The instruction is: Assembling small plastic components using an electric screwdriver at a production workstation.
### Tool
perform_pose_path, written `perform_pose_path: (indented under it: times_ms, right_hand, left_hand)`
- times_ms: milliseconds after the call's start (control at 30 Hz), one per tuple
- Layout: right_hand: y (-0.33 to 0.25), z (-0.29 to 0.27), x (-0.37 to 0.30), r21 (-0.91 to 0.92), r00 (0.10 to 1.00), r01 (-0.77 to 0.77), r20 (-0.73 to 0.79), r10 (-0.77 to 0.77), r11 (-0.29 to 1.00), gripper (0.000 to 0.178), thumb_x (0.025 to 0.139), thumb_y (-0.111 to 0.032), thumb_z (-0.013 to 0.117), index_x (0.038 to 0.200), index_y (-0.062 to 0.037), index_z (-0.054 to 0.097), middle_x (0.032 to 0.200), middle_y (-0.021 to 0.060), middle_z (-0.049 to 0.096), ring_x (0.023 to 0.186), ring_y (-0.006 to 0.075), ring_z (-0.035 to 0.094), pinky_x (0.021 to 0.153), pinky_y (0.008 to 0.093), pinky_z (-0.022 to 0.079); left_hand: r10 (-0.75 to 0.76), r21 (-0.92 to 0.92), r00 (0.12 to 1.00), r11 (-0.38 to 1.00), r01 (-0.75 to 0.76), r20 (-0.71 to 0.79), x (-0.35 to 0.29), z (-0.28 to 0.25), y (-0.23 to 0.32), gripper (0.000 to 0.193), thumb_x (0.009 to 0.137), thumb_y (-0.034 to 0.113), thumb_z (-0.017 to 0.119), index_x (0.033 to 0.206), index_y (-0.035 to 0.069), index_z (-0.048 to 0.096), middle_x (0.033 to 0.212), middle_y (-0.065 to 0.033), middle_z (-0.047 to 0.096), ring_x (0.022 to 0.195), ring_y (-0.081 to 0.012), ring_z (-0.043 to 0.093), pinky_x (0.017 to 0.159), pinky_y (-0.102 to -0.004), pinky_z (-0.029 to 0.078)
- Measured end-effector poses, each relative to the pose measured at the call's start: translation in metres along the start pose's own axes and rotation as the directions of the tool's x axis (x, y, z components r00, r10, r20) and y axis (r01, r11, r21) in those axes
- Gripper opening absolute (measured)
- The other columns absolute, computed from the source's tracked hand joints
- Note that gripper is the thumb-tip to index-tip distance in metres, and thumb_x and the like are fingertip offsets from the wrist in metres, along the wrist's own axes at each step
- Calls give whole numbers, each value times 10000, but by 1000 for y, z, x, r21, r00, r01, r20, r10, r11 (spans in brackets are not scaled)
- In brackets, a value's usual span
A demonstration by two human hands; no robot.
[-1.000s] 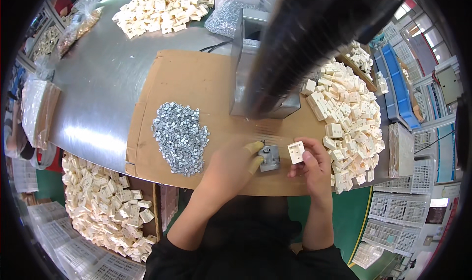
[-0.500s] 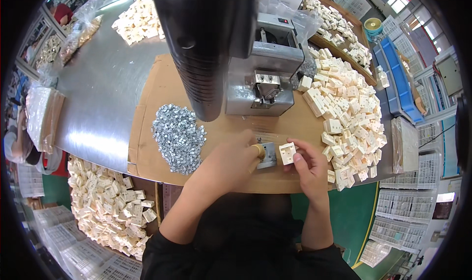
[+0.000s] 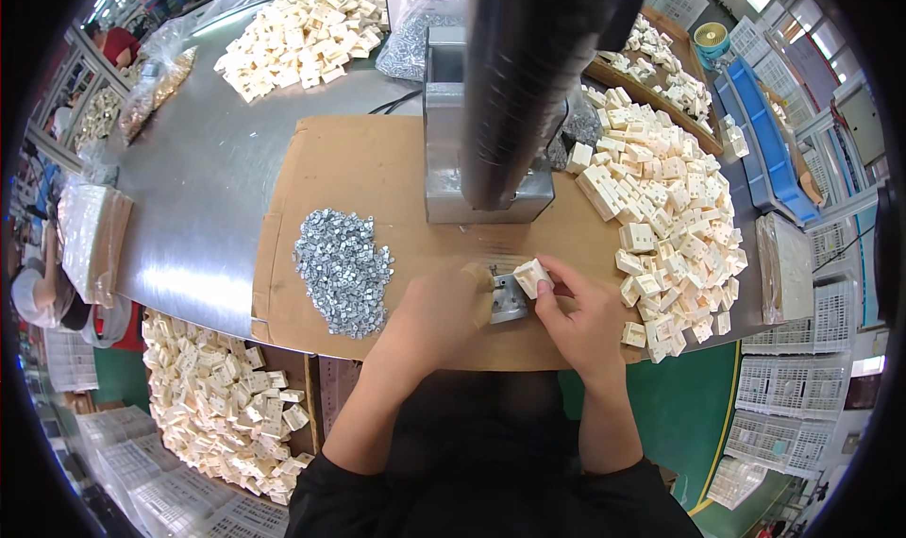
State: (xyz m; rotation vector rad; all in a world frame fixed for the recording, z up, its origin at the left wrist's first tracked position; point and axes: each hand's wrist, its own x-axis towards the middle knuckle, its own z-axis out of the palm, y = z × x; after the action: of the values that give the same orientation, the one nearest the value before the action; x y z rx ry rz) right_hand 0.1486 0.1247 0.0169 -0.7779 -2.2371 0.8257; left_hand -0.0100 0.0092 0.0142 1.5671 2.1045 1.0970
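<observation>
In my right hand (image 3: 578,321) a small cream plastic socket housing (image 3: 533,278) is pinched between thumb and fingers, tilted. Just below and left of it a small grey metal fixture (image 3: 510,300) stands on the cardboard sheet (image 3: 326,160). My left hand (image 3: 439,311) is at the fixture's left side, with a yellowish covering on a fingertip. Its fingers are smeared by motion, and whatever they hold does not show. A heap of small silvery metal pieces (image 3: 342,269) lies left of that hand.
A grey metal machine (image 3: 448,175) stands behind the fixture, partly hidden by a black tube (image 3: 514,85) overhead. Cream housings (image 3: 675,217) are heaped at the right, with another pile (image 3: 302,38) at the far left. A box of housings (image 3: 217,396) sits below the table's left edge.
My right hand has moved left, bringing the housing over the fixture's edge and tilting it. My left hand remains beside the fixture, now blurred. The view has shifted, so the black tube appears farther right.
</observation>
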Motion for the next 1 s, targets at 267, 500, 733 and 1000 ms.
perform_pose_path:
  times_ms: [267, 500, 733, 1000]
  right_hand:
    - [-2, 6, 2, 2, 997, 75, -5, -75, 997, 244, 813, -73, 717, 1047, -6, 701, 822, 163, 696, 656, 262, 669, 583, 336, 516]
    - [-5, 7, 2, 45, 997, 80, -27, -79, 996, 218, 804, -48, 720, 1017, -2, 706, 864, 158, 699, 685, 263, 673, 594, 343, 519]
    - [-5, 9, -5, 24, 997, 77, -7, -77, 997, 224, 791, -16, 732, 1013, 10, 706, 848, 140, 688, 725, 246, 684, 652, 318, 549]
    - [-12, 10, -8, 12, 992, 125, -25, -124, 992, 244, 770, -50, 764, 1003, -10, 703, 828, 129, 672, 701, 265, 659, 625, 344, 523]
  left_hand:
    - [79, -56, 996, 995, -82, -44, 8, 1, -1, 156, 798, 26, 718, 948, 42, 679, 852, -138, 640, 734, -337, 644, 652, -384, 523]
    - [95, -48, 993, 994, -98, -70, 7, 4, 0, 141, 804, 36, 718, 941, 57, 690, 865, -129, 624, 762, -351, 633, 655, -405, 522]
    - [43, -20, 982, 999, -47, -184, 1, 14, 0, 151, 779, 48, 743, 915, 42, 681, 844, -115, 620, 717, -324, 643, 631, -398, 522]
    - [76, 3, 964, 997, -78, -256, -5, 22, -1, 163, 764, 46, 755, 906, 31, 677, 824, -114, 606, 688, -318, 642, 605, -391, 522]
